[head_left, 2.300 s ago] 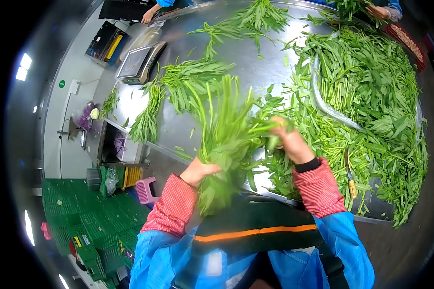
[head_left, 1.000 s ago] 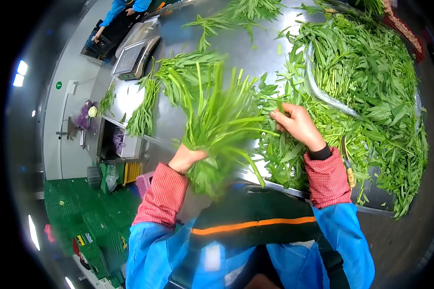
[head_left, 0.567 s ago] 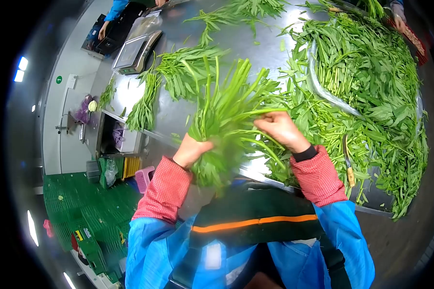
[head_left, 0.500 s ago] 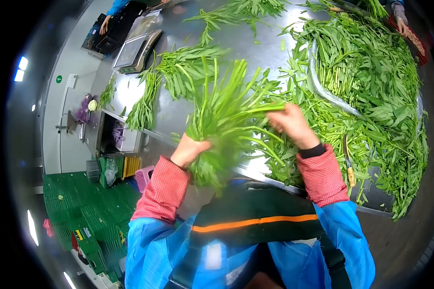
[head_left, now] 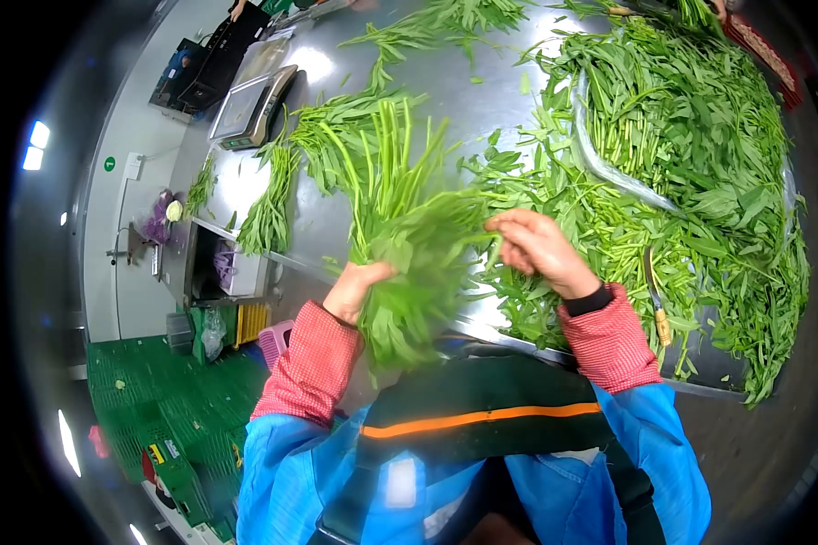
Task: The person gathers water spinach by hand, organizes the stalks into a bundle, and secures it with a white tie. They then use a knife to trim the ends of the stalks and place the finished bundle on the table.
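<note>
My left hand [head_left: 359, 286] is wrapped round a bunch of water spinach [head_left: 391, 195], held upright over the table's near edge, pale stems up and leaves hanging below the fist. Motion blurs its leafy right side. Just right of the bunch, my right hand [head_left: 545, 254] has its fingers pinched together on leafy water spinach at the bunch's side; the exact grip is partly hidden. Beyond my right hand spreads a big heap of water spinach [head_left: 700, 154], with a curved knife [head_left: 654, 291] lying on its near part, wooden handle towards me.
A digital scale [head_left: 254, 109] stands at the back left of the metal table [head_left: 336, 213]. Smaller water spinach bunches [head_left: 273, 204] lie near it. A rolled plastic edge [head_left: 600, 159] crosses the heap. Green crates [head_left: 164, 391] sit at lower left. Another person's hand [head_left: 237, 11] shows at the top.
Stems that fanned out to the right are now gathered more upright, and leaves sweep across the bunch's right side. My right hand has moved slightly left and down. The knife stays put.
</note>
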The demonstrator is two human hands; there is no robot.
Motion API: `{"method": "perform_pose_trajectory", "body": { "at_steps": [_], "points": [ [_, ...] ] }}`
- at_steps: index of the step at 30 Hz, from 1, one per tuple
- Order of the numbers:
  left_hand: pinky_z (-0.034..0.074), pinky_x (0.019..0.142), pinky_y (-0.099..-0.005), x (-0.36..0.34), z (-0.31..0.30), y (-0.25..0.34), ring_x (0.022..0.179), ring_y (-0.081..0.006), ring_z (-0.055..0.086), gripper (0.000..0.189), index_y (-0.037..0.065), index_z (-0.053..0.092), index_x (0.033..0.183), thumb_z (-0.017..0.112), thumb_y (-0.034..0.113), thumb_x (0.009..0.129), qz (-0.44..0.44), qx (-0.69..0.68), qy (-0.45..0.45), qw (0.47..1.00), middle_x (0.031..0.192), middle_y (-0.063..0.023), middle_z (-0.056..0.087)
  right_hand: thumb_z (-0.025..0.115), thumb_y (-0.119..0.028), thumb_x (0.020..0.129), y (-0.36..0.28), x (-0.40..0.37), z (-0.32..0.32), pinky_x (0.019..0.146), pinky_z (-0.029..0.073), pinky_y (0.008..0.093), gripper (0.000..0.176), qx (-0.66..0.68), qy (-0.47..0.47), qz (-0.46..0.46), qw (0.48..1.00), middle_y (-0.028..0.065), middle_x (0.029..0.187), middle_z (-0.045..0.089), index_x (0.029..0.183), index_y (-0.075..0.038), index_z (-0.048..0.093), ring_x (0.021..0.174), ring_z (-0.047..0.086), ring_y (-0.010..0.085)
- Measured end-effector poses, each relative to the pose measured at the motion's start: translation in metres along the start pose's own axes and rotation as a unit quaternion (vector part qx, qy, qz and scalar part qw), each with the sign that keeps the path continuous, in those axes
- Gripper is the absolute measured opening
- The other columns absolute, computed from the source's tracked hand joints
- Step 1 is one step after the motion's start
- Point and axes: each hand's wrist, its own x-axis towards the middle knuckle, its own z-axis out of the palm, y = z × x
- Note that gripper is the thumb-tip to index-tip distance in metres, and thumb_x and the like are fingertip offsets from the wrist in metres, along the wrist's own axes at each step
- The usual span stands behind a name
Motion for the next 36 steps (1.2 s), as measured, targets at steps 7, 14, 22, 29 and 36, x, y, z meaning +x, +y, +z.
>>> {"method": "perform_pose_trajectory", "body": {
  "at_steps": [7, 14, 22, 29, 36],
  "points": [
    [0.046, 0.091, -0.0304, -0.01, 0.026, -0.004, 0.102, -0.0154, 0.06, 0.046, 0.001, 0.054, 0.126, 0.059, 0.004, 0.08, 0.019, -0.019, -0.04, 0.999, 0.114, -0.0065, 0.063, 0.054, -0.021, 0.095, 0.003, 0.016, 0.048, 0.041, 0.031, 0.0175, 0.027, 0.161, 0.029, -0.021, 0.986, -0.0018, 0.064, 0.048, 0.118, -0.007, 0.05, 0.048, 0.04, 0.0038],
    [0.046, 0.091, -0.0307, -0.012, 0.022, -0.008, 0.099, -0.016, 0.061, 0.044, 0.0, 0.057, 0.122, 0.063, 0.004, 0.079, 0.017, 0.005, -0.021, 1.0, 0.111, -0.0078, 0.065, 0.046, -0.018, 0.093, -0.001, 0.02, 0.021, 0.041, 0.026, 0.019, 0.011, 0.09, 0.003, 0.018, 0.996, -0.0051, 0.061, 0.043, 0.099, -0.01, 0.05, 0.046, 0.036, 0.0038],
    [0.054, 0.077, -0.0307, -0.006, 0.005, -0.003, 0.085, -0.0169, 0.065, 0.031, -0.001, 0.063, 0.107, 0.065, 0.006, 0.077, 0.001, 0.041, 0.037, 0.998, 0.095, -0.0085, 0.068, 0.039, -0.031, 0.097, 0.009, 0.008, -0.024, 0.041, 0.026, 0.0207, 0.025, 0.19, -0.051, -0.064, 0.978, -0.0024, 0.064, 0.046, 0.09, -0.01, 0.05, 0.048, 0.036, 0.0057],
    [0.054, 0.077, -0.032, -0.003, 0.032, 0.008, 0.086, -0.0177, 0.065, 0.038, -0.001, 0.06, 0.114, 0.063, 0.001, 0.077, 0.035, 0.005, 0.0, 0.999, 0.097, -0.0091, 0.067, 0.065, -0.016, 0.086, -0.001, 0.019, 0.046, 0.048, 0.031, 0.0181, 0.025, 0.039, 0.0, -0.085, 0.996, -0.0036, 0.074, 0.053, 0.109, -0.008, 0.056, 0.055, 0.041, 0.0024],
    [0.054, 0.076, -0.0311, 0.001, 0.009, -0.005, 0.084, -0.0172, 0.065, 0.034, -0.001, 0.062, 0.111, 0.063, 0.004, 0.077, 0.05, 0.07, 0.009, 0.996, 0.096, -0.0089, 0.067, 0.063, -0.021, 0.09, -0.017, 0.017, -0.021, 0.038, 0.025, 0.0188, 0.024, 0.175, 0.144, -0.163, 0.96, -0.0074, 0.057, 0.04, 0.074, -0.014, 0.046, 0.043, 0.033, 0.0031]
  ]
}}
